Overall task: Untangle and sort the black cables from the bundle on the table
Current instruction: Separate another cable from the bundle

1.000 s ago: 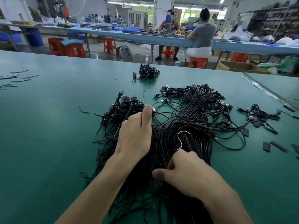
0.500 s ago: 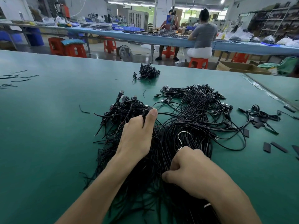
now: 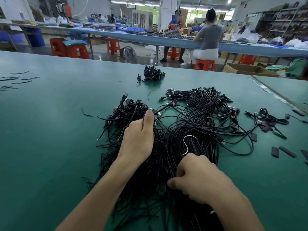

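A big tangled bundle of black cables (image 3: 198, 120) with USB plugs lies on the green table (image 3: 50, 130). A white wire tie (image 3: 187, 144) curls across its middle. My left hand (image 3: 138, 139) rests on the left clump of cables (image 3: 128, 110), fingers curled into it, thumb pointing up at a plug end. My right hand (image 3: 198, 177) is closed on a sheaf of cable strands near the bundle's lower middle. The fingertips of both hands are hidden among the cables.
A small separate pile of black cables (image 3: 152, 74) lies farther back. Short cable pieces and black flat strips (image 3: 275, 151) lie at the right, loose wire offcuts (image 3: 15, 80) at the far left. People sit at a long bench (image 3: 166, 39) beyond the table.
My left hand has slid slightly up and left along the left clump. My right hand has shifted a little toward me, still closed on the strands.
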